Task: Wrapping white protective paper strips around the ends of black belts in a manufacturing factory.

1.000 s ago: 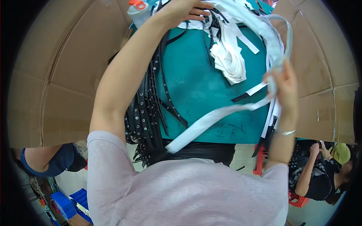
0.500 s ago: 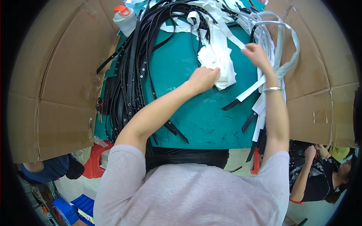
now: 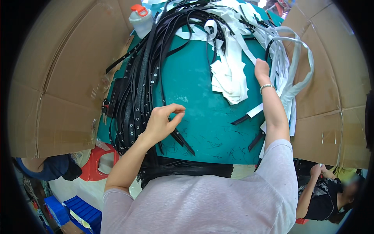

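Note:
My left hand (image 3: pixel 165 120) is over the near part of the green table, beside the ends of the black straps. Its fingers are bent and the thumb stands apart, with nothing visible between them. The black straps (image 3: pixel 137 84), many with metal eyelets, lie in a long curved bundle on the left. At the right, my right hand (image 3: pixel 262 69) is closed on the end of a white strip (image 3: pixel 244 47) that runs back to the far pile. A stack of white pieces (image 3: pixel 230 84) lies between the hands. White-wrapped straps (image 3: pixel 286 74) hang in loops beyond my right wrist.
Cardboard walls (image 3: pixel 58 85) flank the green table (image 3: pixel 187 70) on both sides. A bottle with an orange lid (image 3: pixel 141 21) stands at the far left. Keys (image 3: pixel 104 106) hang by the left edge. A red stool (image 3: pixel 95 163) is below left; another person (image 3: pixel 325 191) sits at lower right.
My left hand has left the white stack and drawn back toward me and to the left. My right hand has come slightly nearer, still at the white strip.

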The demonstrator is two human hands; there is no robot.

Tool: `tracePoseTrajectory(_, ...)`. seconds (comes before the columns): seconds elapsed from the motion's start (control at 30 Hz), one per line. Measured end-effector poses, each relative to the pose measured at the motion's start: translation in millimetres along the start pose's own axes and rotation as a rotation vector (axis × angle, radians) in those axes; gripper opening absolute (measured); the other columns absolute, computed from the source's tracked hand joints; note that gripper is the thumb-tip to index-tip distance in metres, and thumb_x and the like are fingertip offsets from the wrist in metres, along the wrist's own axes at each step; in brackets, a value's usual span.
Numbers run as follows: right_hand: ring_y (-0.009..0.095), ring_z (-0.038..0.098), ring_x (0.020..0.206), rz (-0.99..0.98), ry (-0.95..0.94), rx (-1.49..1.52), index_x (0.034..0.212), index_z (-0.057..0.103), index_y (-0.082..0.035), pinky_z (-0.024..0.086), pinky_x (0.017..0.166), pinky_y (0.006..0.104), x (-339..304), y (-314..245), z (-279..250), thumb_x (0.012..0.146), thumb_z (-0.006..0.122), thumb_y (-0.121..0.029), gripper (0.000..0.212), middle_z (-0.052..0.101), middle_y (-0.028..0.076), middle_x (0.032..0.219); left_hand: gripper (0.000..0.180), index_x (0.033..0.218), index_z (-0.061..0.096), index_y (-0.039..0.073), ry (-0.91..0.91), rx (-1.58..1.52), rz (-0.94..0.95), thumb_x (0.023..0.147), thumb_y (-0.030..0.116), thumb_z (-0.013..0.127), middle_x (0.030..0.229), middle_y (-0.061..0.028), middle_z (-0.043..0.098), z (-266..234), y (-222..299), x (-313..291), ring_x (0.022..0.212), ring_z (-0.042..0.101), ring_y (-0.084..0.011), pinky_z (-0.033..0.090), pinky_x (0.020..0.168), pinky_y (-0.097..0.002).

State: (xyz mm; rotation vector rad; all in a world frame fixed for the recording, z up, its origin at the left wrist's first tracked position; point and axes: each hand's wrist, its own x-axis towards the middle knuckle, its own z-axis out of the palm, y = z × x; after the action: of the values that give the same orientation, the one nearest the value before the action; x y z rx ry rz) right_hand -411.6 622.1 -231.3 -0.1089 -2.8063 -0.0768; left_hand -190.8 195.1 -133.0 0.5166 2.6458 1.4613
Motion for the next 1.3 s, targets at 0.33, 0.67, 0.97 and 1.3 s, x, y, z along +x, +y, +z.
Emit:
tracePoseTrajectory(0.33, 0.034, 0.063, 0.086, 0.473, -0.098, 0.337, 0.098, 0.063, -0.003, 0.049, 0.075, 0.0408, -5.6, 19.0, -0.6, 0.075, 0.061, -0.017, 0.027, 0.066, 0.020, 0.085, 0.016, 0.095, 0.065, 0.001, 0.031, -0.148, 0.083, 0.082, 0.010, 0.063, 0.087, -0.0103, 0.068, 7.6, 18.2, -8.9, 0.081, 0.066, -0.0194, 0.050, 0.071, -0.0287)
tracePoseTrajectory(0.67, 0.026, 0.054, 0.059, -0.867, 0.187, 0.808, 0.077, 0.057, -0.003, 0.042, 0.050, 0.0353, -185.9, -201.3, -229.7, 0.066, 0.068, -0.001, 0.016, 0.055, 0.009, 0.067, 0.054, 0.122, 0.050, 0.006, 0.198, 0.156, 0.534, 0.072, 0.011, 0.070, 0.126, -0.0133, 0.051, -6.1, 37.2, -23.8, 0.120, 0.047, -0.0317, 0.034, 0.102, -0.0477)
tracePoseTrajectory(0.97, 0.017, 0.064, 0.071, -0.377, -0.315, 1.121, 0.100, 0.062, -0.001, 0.048, 0.060, 0.0259, -198.3, -232.5, -231.2, 0.076, 0.070, -0.021, 0.033, 0.067, 0.011, 0.085, 0.028, 0.099, 0.052, 0.001, 1.123, -0.281, -0.037, 0.093, 0.028, 0.045, 0.077, -0.0069, 0.060, -228.7, 7.6, -270.3, 0.071, 0.060, -0.0136, 0.050, 0.068, -0.0271)
tracePoseTrajectory(1.3, 0.035, 0.061, 0.078, -0.534, -0.561, 0.684, 0.082, 0.060, 0.001, 0.049, 0.068, 0.0408, -236.6, -260.8, -163.7, 0.076, 0.069, -0.023, 0.026, 0.062, 0.018, 0.081, 0.012, 0.079, 0.059, 0.004, 1.139, 0.247, -0.254, 0.068, 0.003, 0.065, 0.078, -0.0030, 0.054, -247.3, 102.7, -314.7, 0.070, 0.054, -0.0118, 0.043, 0.064, -0.0233)
